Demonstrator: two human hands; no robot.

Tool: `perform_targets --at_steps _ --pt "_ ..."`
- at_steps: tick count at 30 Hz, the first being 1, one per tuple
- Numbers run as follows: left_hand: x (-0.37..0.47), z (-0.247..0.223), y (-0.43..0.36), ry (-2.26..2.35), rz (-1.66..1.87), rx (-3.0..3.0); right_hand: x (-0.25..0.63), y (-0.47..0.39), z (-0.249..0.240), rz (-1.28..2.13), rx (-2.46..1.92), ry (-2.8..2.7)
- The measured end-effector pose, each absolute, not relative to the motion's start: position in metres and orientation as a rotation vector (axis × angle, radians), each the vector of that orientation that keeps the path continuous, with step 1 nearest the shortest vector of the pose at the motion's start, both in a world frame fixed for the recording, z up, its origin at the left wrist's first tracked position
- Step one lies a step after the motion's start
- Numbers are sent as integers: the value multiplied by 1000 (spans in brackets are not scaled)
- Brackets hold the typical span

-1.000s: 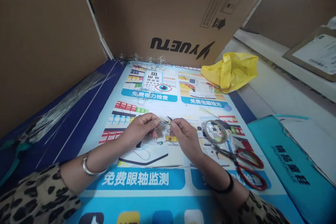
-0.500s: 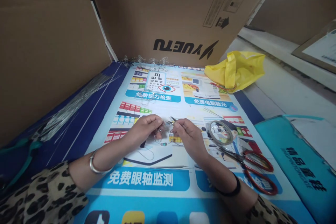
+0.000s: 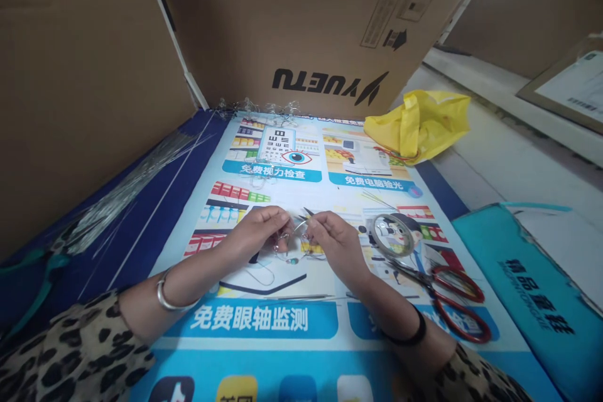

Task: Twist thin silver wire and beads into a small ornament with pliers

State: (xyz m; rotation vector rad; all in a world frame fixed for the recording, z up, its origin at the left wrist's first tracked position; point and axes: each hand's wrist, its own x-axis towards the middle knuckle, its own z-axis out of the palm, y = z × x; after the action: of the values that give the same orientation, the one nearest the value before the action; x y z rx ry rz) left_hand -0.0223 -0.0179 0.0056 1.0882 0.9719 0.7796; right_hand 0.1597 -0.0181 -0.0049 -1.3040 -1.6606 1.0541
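1. While both hands are close together over the printed sheet, L hand is almost closed, thumb & index pinching thin silvery wirework.
2. R hand, just beside, also pinched nearly closed, on a strand of same wirework btwn the two; exact grip hidden by fingers. A dark pointed tip shows by R fingertips; can't tell what it belongs to.
3. Wirework sits mid-sheet, btwn & just below fingertips, w/ small teal bead; can't tell if bead's attached.
4. R side of sheet: clear tape roll, red-handled scissors touching or just beside it; teal packaging further R.
5. Far R: yellow bag.
6. L side, on blue worktop: straight wire bundle, teal-handled tool at near end.
7. Back: bent wire pcs along base of cardboard box.
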Motion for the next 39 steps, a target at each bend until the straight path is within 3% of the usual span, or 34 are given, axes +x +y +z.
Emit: perform_targets --at_steps 39 --pt "-25 6 -17 980 700 1051 160 -15 3 1270 -1284 -1614"
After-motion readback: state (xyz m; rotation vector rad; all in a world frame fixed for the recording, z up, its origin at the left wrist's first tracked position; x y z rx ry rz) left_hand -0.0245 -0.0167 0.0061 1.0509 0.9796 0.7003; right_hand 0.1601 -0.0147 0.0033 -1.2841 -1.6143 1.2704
